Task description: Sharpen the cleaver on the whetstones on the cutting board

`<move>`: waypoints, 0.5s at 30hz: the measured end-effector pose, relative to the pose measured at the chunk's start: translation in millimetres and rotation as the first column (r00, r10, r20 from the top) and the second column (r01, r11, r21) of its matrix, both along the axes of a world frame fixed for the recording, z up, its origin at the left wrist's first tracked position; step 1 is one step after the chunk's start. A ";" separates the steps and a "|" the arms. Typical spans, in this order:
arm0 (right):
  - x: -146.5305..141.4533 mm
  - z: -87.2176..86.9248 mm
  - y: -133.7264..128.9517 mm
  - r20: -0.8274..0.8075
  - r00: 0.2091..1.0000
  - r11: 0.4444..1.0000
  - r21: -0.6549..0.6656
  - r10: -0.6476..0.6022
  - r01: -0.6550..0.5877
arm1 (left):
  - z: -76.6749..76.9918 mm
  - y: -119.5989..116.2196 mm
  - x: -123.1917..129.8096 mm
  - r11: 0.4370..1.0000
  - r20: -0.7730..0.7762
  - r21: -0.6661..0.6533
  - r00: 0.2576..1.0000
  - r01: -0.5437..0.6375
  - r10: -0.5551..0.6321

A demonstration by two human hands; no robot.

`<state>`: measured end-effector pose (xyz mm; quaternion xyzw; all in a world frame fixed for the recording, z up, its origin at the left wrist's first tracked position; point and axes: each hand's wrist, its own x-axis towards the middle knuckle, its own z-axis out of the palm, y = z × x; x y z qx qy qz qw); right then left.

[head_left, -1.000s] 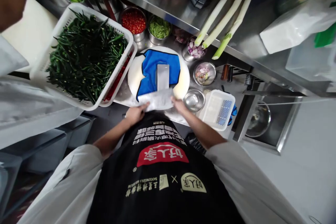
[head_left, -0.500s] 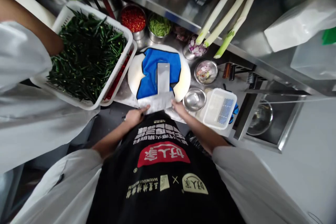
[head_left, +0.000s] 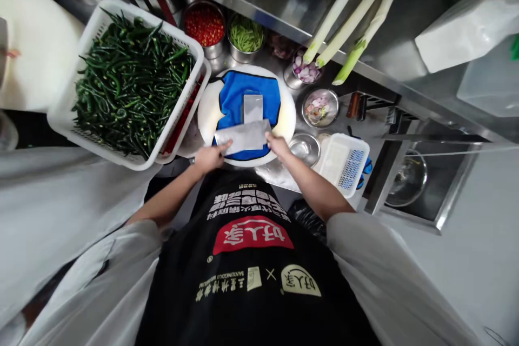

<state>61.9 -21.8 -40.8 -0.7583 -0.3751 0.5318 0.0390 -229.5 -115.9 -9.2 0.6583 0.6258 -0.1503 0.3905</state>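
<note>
A broad cleaver (head_left: pixel 242 137) lies level across the near part of a grey whetstone (head_left: pixel 253 106). My left hand (head_left: pixel 210 157) grips the cleaver's left end, with the thumb on the blade. My right hand (head_left: pixel 278 145) is closed on its right end, hiding the handle. Under the stone is a rumpled blue cloth (head_left: pixel 232 102) with dark edging. The cloth is spread over a round white cutting board (head_left: pixel 287 113).
Left of the board stands a white basket (head_left: pixel 178 119) of green chilies (head_left: pixel 130 86). Behind are tins of chopped red chilies (head_left: pixel 205 26) and green slices (head_left: pixel 245 33). Leeks (head_left: pixel 344 8) jut over the shelf. A steel bowl (head_left: pixel 305 149) and white tub (head_left: pixel 340 167) stand right.
Both my hands have pushed the cleaver away from my body, farther onto the whetstone. At the left, a co-worker's arm has withdrawn from the basket of green chilies.
</note>
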 end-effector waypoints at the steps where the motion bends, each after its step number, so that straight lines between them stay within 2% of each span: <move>1: -4.0 -3.6 15.9 0.001 1.000 0.999 0.034 -0.024 0.024 | -3.6 15.2 -2.2 0.999 -0.025 0.042 1.000 -0.015 0.016; 3: -5.5 -4.0 25.1 0.002 0.999 0.996 0.070 -0.049 0.048 | -5.8 24.4 -2.5 0.997 -0.048 0.070 0.999 -0.018 0.021; 4: -2.5 -0.8 15.8 0.001 0.999 0.997 0.060 -0.045 0.045 | -4.1 16.4 -0.7 0.999 -0.039 0.049 0.999 -0.002 0.004; 7: 12.6 11.9 -36.3 0.003 0.999 0.999 -0.024 -0.032 0.032 | 5.2 -27.6 7.9 0.995 0.031 -0.072 0.997 0.075 -0.073; 9: 18.4 13.0 -46.9 0.011 0.999 0.997 -0.049 -0.051 0.052 | 7.3 -33.1 12.0 0.991 0.056 -0.097 0.994 0.098 -0.092; 10: 18.7 10.2 -37.6 0.012 0.997 0.997 -0.036 -0.071 0.071 | 5.8 -22.4 13.0 0.993 0.046 -0.074 0.995 0.088 -0.085; 13: 14.6 -3.5 17.9 -0.002 0.990 0.987 0.071 -0.144 0.144 | -4.6 35.2 13.7 0.997 -0.004 0.056 0.999 0.045 -0.045; 15: 16.2 -5.9 32.3 -0.002 0.988 0.981 0.119 -0.155 0.154 | -8.1 52.9 14.7 0.993 -0.014 0.108 0.999 0.044 -0.043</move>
